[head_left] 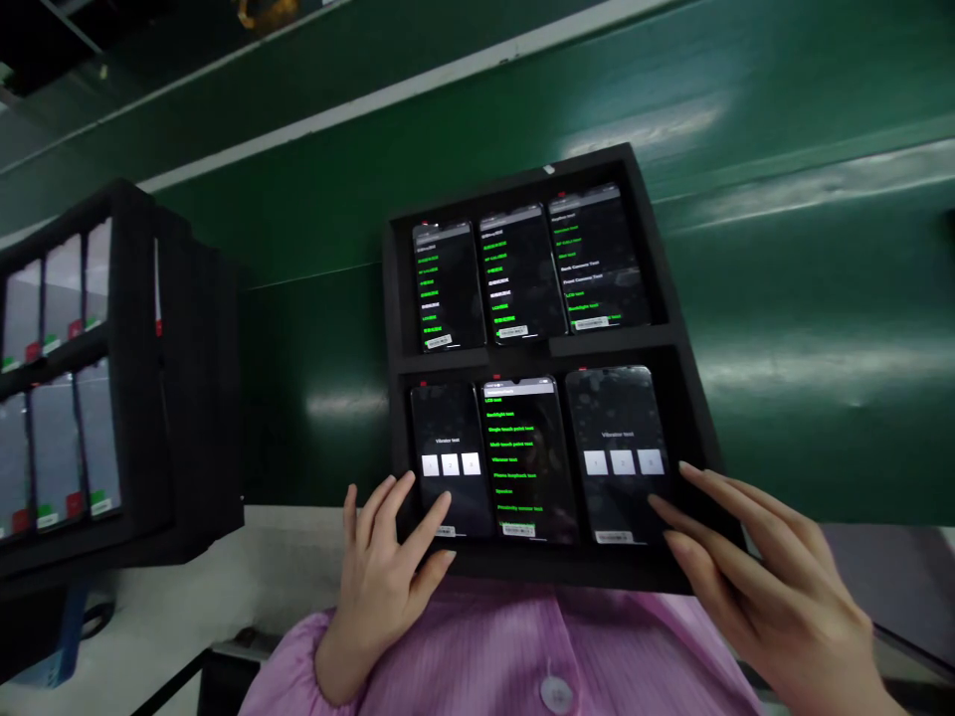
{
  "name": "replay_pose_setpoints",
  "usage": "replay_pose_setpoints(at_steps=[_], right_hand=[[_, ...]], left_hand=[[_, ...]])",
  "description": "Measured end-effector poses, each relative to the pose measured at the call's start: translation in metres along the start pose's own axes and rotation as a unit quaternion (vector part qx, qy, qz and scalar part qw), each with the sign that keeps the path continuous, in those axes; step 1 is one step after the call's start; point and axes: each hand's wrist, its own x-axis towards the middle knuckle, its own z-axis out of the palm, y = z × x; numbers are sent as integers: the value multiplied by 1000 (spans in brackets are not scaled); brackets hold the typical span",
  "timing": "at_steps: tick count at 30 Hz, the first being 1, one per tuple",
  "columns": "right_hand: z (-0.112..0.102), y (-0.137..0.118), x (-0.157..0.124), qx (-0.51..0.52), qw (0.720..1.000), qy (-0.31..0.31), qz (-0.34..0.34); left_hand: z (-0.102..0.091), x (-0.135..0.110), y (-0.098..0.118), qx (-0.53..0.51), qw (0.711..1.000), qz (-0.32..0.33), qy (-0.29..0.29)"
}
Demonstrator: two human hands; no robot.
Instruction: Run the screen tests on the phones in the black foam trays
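Observation:
A black foam tray [550, 348] lies in front of me with smartphones in two rows of three, screens lit. My left hand [388, 557] is open, fingers spread at the tray's lower left corner, the index finger over the lower left phone [448, 423], which shows "Vibrator test" and three white squares. Green test lines fill the lower middle phone [526, 452]. My right hand [761, 557] is open with fingers stretched out at the right edge, one fingertip at the lower right phone [618, 408], which shows the same vibrator screen, dimmer. Whether the fingertips touch the glass I cannot tell.
To the left stand stacked black foam trays [190, 398], the top one holding phones with pale screens and red and green tags. Beneath the tray is a green work surface [806, 378] with pale strips. Something blue [64, 641] shows at the lower left.

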Motion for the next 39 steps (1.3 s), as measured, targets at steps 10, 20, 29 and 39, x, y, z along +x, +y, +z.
replay_pose_setpoints(at_steps=[10,20,29,39], right_hand=[[-2,-2,5,-2,1000,6,-14],[-7,-4,12,-16,999,-6,-32],[-5,-17,36,-89,995,-37,-26],[18,-51,68,-15,996,-62,-67]], left_hand=[[8,-7,-10,7,1000,26,-4],[13,-9,-13,3,999,36,16],[13,-7,-13,-4,999,36,20],[11,-5,-6,-17,1000,15,15]])
